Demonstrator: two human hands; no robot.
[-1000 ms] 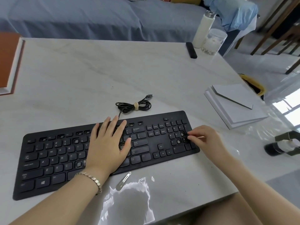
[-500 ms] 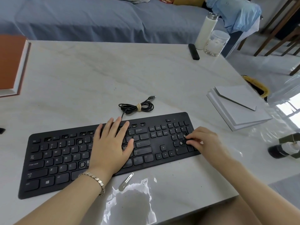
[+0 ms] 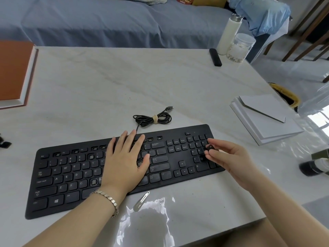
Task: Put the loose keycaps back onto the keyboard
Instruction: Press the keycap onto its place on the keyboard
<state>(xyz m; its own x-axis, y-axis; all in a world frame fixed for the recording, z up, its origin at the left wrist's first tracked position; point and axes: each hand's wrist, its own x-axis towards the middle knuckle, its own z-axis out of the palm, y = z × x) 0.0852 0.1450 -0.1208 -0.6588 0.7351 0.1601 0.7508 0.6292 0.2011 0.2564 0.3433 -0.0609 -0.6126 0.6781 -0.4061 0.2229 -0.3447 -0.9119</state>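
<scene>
My right hand (image 3: 229, 157) pinches a small square black keycap (image 3: 210, 147) between thumb and forefinger, just above the number pad of the long flat black plastic keyboard (image 3: 71, 175). The bare socket (image 3: 202, 158) sits just left and toward me. My left hand (image 3: 124, 163) lies flat, fingers straight, pressing mid-board. Board runs left-right; open pale marble tabletop (image 3: 267, 157) past its right end

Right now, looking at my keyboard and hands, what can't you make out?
Head view only.
1. Keys beneath the left hand: it lies flat over the middle of the keyboard, so empty sockets there cannot be counted.
2. The keycap pinched by the right hand: its legend is too small to read.
3. The dark objects at the far left: cut off by the frame edge.
</scene>
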